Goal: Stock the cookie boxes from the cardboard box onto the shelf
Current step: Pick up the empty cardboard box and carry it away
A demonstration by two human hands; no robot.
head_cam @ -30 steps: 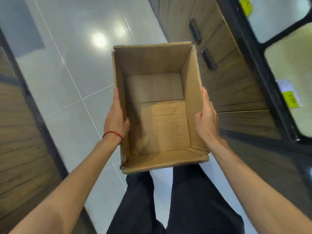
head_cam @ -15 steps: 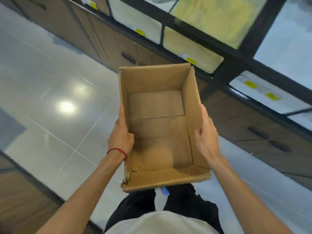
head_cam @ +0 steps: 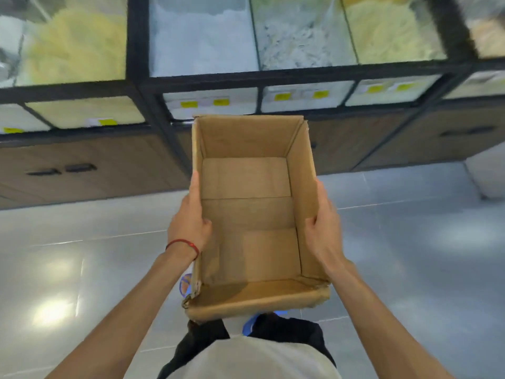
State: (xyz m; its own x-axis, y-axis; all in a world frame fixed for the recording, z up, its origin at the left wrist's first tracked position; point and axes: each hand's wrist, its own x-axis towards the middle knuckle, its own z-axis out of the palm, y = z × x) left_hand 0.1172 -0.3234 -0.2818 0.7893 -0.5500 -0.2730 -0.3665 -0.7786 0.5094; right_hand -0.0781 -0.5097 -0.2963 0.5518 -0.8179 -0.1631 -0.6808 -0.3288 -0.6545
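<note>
Head view:
- Box point(head_cam: 246, 214) is in the air in front of the torso, top open and long axis pointing away from the person. The inner floor is in full view: plain cardboard flaps with a seam across the middle. The near-left corner is torn and frayed.
- Left hand point(head_cam: 188, 222) grips the box's left wall. The thumb is hooked over the rim to the inside and the fingers lie along the outside. There's a red wristband point(head_cam: 182, 245) on that wrist.
- Right hand point(head_cam: 323, 228) grips the right wall the same way, thumb inside and fingers outside. Both arms are stretched forward.
- Shelf point(head_cam: 273, 75) is straight ahead: a black frame with clear-fronted bins point(head_cam: 202, 36) of pale yellow and white stuff, too blurred to identify. Below is a row of lower bins with yellow tags point(head_cam: 188, 104).
- The box's far end overlaps that lower row and the wood cabinets point(head_cam: 109, 165) under it. I can't tell if it touches them.
- Floor point(head_cam: 82, 255) is glossy grey tile with light glare at the left.
- Below the box are a white shirt point(head_cam: 251, 359), black trousers point(head_cam: 284, 328) and blue footwear point(head_cam: 185, 283).
</note>
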